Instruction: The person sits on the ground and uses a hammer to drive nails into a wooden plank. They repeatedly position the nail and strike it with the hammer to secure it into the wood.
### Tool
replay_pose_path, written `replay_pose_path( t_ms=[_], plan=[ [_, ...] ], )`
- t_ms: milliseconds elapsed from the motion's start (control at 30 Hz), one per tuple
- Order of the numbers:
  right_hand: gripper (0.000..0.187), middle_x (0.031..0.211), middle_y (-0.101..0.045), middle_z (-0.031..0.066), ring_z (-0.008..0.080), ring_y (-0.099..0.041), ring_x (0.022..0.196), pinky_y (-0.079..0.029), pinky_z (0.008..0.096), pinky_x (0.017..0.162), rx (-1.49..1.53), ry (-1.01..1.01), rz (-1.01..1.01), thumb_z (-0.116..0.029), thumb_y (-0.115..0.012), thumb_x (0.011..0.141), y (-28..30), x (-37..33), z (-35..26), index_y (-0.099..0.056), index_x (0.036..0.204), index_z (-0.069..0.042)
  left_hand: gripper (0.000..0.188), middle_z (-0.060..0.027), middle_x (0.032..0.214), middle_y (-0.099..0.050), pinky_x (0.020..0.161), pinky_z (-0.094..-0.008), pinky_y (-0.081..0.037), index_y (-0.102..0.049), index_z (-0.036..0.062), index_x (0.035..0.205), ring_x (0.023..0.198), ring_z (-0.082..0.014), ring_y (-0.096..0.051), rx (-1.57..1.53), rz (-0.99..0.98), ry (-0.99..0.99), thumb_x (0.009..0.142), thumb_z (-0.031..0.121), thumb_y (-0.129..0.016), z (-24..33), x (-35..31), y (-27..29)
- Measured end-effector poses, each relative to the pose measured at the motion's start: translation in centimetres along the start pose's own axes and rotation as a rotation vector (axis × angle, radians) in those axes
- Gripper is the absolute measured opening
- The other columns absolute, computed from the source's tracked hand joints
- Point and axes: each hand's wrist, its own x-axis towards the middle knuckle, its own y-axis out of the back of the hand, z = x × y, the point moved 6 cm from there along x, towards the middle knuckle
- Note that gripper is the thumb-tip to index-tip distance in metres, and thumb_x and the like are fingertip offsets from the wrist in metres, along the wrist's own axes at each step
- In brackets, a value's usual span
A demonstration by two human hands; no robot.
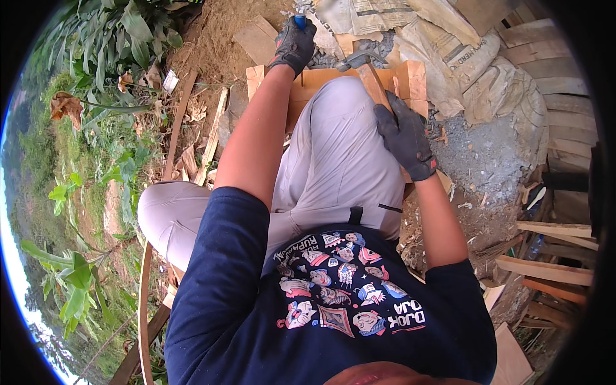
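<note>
My left hand (296,46), in a dark glove, is closed around a tool with a blue handle (300,22). Only the handle's top shows clearly, so I cannot tell the tool's kind. My right hand (407,138), gloved too, grips a hammer (374,87) by its wooden handle. The hammer's grey metal head points away from me, above the far edge of a wooden piece (314,80). This light-brown wood lies across in front of my bent knee, with upright ends at left and right. My left hand is over its left end.
Crumpled sacks (443,54) and grey rubble (478,154) lie at the far right. A stacked wooden wall (558,83) curves along the right side, with loose boards (545,269) below it. Wood strips (215,138) and leafy plants (122,38) are at the left.
</note>
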Motion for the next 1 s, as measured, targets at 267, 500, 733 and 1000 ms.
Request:
replay_pose_path(
  t_ms=[267, 500, 733, 1000],
  plan=[
    [0.042, 0.084, -0.07, 0.0161, 0.0296, -0.069, 0.076, -0.053, 0.042, 0.077, 0.029, -0.082, -0.104, -0.036, -0.057, 0.103, 0.6, 1.9, -0.6, -0.066, 0.127, -0.003, 0.042, -0.0187, 0.102, -0.074, 0.092, -0.0477, -0.053, -0.07, 0.0078, 0.11, 0.103, -0.0408, -0.069, 0.069, 0.086, 0.043, 0.091, 0.045, -0.061, -3.3, 4.2, -1.3],
    [0.045, 0.069, -0.057, 0.0007, 0.0079, -0.05, 0.051, -0.042, 0.0295, 0.047, 0.019, 0.019, -0.279, -0.041, -0.059, 0.101, 4.1, 15.6, -6.7, -0.069, 0.123, -0.004, 0.029, -0.0068, 0.083, -0.071, 0.07, -0.0366, -0.055, -0.07, 0.0076, 0.102, 0.076, -0.0177, -0.07, -0.123, 0.078, 0.126, 0.093, 0.036, -0.067, -7.9, 7.0, -1.4],
    [0.039, 0.07, -0.065, 0.0057, 0.0155, -0.058, 0.051, -0.05, 0.0343, 0.05, -0.269, 0.084, -0.61, -0.039, -0.062, 0.099, 2.5, 26.6, -11.4, -0.071, 0.091, -0.002, 0.035, -0.0073, 0.084, -0.072, 0.07, -0.0364, -0.055, -0.069, 0.0057, 0.103, 0.073, -0.0178, -0.07, -0.066, 0.018, 0.045, 0.094, 0.039, -0.065, -6.1, 6.7, -2.2],
    [0.036, 0.071, -0.064, 0.0045, 0.0144, -0.054, 0.051, -0.047, 0.0345, 0.048, -0.193, 0.031, -0.589, -0.038, -0.062, 0.098, 0.9, 30.3, -12.1, -0.069, 0.086, -0.005, 0.039, -0.0061, 0.082, -0.069, 0.069, -0.0359, -0.056, -0.068, 0.0051, 0.103, 0.071, -0.0179, -0.07, -0.029, -0.018, 0.109, 0.097, 0.043, -0.063, -8.0, 7.4, -1.7]
  ],
)
